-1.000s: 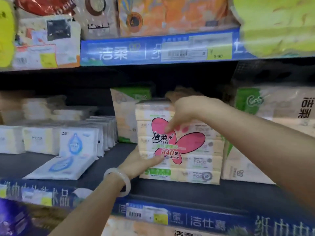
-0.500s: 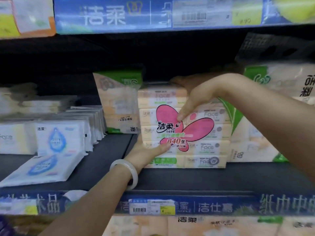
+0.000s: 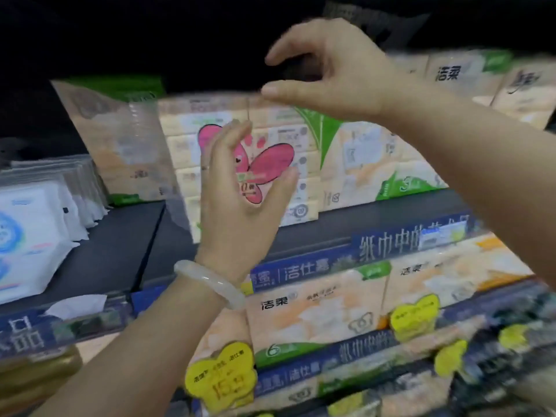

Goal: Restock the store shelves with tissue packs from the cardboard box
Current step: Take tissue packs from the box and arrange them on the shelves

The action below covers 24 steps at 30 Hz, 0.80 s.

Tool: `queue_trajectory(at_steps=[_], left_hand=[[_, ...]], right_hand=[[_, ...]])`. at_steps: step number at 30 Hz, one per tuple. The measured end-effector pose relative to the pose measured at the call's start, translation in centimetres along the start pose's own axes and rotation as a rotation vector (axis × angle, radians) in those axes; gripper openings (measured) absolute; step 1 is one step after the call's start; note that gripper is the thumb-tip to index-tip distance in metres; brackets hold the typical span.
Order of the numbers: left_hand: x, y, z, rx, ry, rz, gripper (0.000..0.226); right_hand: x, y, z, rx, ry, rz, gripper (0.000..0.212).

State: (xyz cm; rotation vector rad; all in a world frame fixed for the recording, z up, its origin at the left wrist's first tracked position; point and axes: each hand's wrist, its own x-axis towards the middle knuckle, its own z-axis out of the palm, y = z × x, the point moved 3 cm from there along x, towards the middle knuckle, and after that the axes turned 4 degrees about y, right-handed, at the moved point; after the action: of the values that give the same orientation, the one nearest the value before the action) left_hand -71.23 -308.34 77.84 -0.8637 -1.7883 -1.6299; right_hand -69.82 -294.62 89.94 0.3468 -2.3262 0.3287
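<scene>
1. Butterfly-label tissue pack point(image 3: 270, 164) set upright on middle shelf point(image 3: 120, 251), wedged between clear-wrapped pack point(image 3: 120, 145) on its left and green-leaf packs point(image 3: 376, 164) on its right. Looks placed; one unit done.
2. Left hand point(image 3: 237, 206) in front of pack, fingers straight and spread, gripping nothing. Contact with pack face: cannot tell, motion blur.
3. Right hand point(image 3: 328, 70) above pack's top edge, thumb and fingers apart in loose C, empty. Thumb near top edge; touching or not unclear.
4. Cardboard box out of view, so remaining stock unknown.
5. Shelf contents: white flat packs point(image 3: 36, 224) stacked at left, bare shelf strip between them and clear-wrapped pack. Likely room for more.
6. Lower shelf point(image 3: 316, 353): orange-white tissue packs point(image 3: 313, 314) with yellow price tags point(image 3: 219, 377), looks full.
7. Judgement: restock partly done; next likely back to box.
</scene>
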Motion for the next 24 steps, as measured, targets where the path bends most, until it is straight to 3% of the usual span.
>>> queue_trajectory(at_steps=[3, 5, 9, 13, 24], left_hand=[[-3.1, 0.7, 5.0, -0.043, -0.297, -0.088, 0.057], [-5.8, 0.5, 8.2, -0.005, -0.434, -0.123, 0.058], [-11.2, 1.1, 14.6, 0.094, -0.678, -0.070, 0.068], [-16.9, 1.3, 20.9, 0.214, -0.998, -0.072, 0.075], [-35.4, 6.0, 36.0, 0.380, -1.431, -0.254, 0.075]], right_hand=[[-7.3, 3.0, -2.2, -0.010, -0.014, 0.184, 0.044], [-13.3, 5.8, -3.0, -0.060, -0.115, 0.375, 0.040], [-25.5, 10.4, -2.8, -0.177, -0.369, 0.677, 0.052], [-34.9, 12.7, -2.7, -0.169, -0.478, 0.854, 0.060], [-62.2, 18.2, -10.8, -0.082, -0.610, 1.298, 0.063]])
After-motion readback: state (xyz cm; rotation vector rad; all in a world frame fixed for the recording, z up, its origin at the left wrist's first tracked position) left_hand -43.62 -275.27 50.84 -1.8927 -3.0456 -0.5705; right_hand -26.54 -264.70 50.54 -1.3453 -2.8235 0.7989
